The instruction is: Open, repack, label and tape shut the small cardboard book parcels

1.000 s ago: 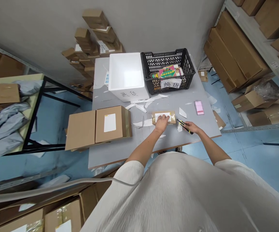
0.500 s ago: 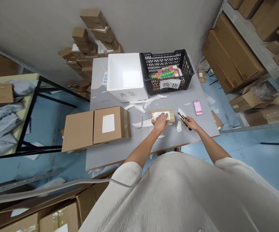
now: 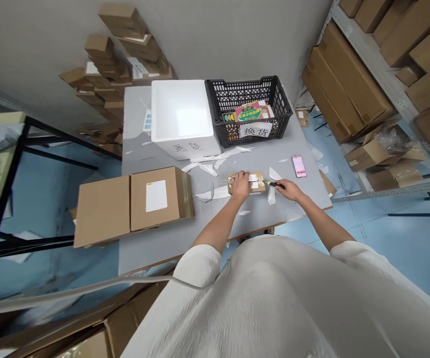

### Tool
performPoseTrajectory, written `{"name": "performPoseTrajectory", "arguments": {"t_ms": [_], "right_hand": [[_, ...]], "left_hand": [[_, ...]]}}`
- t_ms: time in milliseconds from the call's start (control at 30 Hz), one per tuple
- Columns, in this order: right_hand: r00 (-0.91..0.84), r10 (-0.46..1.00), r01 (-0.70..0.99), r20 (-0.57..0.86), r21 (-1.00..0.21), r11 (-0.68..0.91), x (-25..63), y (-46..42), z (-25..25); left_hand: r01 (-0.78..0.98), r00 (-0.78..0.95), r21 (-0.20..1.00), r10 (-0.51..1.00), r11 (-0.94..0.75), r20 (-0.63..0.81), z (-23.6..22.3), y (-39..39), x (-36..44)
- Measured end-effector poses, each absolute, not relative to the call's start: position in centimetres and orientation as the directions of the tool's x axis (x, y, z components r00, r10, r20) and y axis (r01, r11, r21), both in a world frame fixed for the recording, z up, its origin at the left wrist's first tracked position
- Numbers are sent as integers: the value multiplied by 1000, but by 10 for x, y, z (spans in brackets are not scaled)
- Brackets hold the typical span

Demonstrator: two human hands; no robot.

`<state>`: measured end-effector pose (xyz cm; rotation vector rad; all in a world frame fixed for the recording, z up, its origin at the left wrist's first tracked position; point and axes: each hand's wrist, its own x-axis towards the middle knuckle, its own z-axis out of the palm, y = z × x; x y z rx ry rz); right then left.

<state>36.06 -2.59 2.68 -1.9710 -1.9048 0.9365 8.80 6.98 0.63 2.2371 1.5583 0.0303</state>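
Grip, right: the right hand [image 3: 291,190] is closed round a cutter [image 3: 277,185], its thin blade pointing left over the small box; whether it touches the cardboard, I cannot tell.
Grip, left: the left hand [image 3: 241,184] lies on top of the small box, fingers bent – whether they pinch it, I cannot tell.
Small box [image 3: 261,188]: flat on the near part of the bench [image 3: 162,248], between the hands, shiny with tape, a white label [image 3: 253,181] partly under the left hand.
Foam box [image 3: 185,146]: white, open-topped, at the far side; nothing shows inside. Two handwritten characters mark its near wall, the second 货.
Black crate [image 3: 282,121]: just right of the foam box, holding colourful printed packs [image 3: 250,112], one pink and green. Its white sign [image 3: 255,130] reads 换货.
Large cartons: two side by side at the left – the right one [image 3: 170,222] bears a white label [image 3: 156,196], print too small to read; the left one [image 3: 105,211] shows plain cardboard.
Open carton [image 3: 364,158]: on the right, clear plastic [image 3: 393,139] in it.
Loose items: white scraps [image 3: 209,169] around the small box; a pink, pixelated item [image 3: 299,166] near the right edge.
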Motion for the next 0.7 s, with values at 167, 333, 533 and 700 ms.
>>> {"name": "performPoseTrajectory", "arguments": {"t_ms": [167, 333, 533, 700], "right_hand": [[-75, 954, 900, -290, -431, -60, 354, -16, 25], [-49, 957, 918, -285, -390, -69, 349, -13, 19], [-64, 956, 917, -285, -395, -57, 353, -10, 15], [-62, 955, 906, -289, -418, -67, 352, -11, 15]], "left_hand": [[895, 370, 345, 902, -282, -222, 6, 71, 91], [901, 306, 383, 925, -205, -225, 4, 66, 96], [911, 319, 336, 926, -241, -201, 6, 58, 96], [894, 383, 313, 910, -321, -161, 4, 55, 87]]}}
